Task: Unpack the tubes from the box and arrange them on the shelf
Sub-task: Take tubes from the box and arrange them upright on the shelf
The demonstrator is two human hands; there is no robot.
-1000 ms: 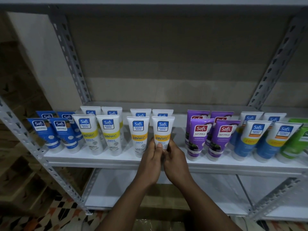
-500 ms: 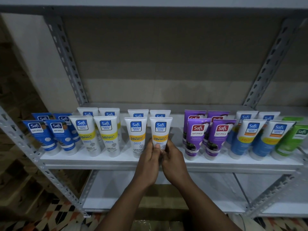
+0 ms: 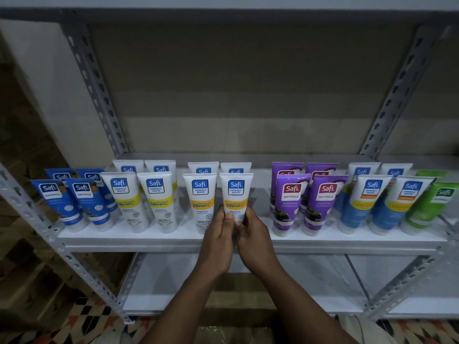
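Curled fingers of both hands were clamped on the lower end of one white tube with a yellow band, near the middle of the frame. On its left side the left hand gripped it, and the right hand held it from the right, the two hands touching in front of it. It stood upright at the front edge of the shelf, label facing out. Its bottom end was hidden behind the hands, so whether it rested on the shelf could not be told.

Just to its left stood a matching tube, and further left two more of the same kind. Dark blue tubes filled the left end of the shelf. To the right of the hands, well apart from the held one, came purple tubes, then white-and-blue tubes, and green tubes at the right edge of the frame. Every group stood two rows deep, all upright. A lower shelf showed beneath, and a patterned floor filled the lower left corner.
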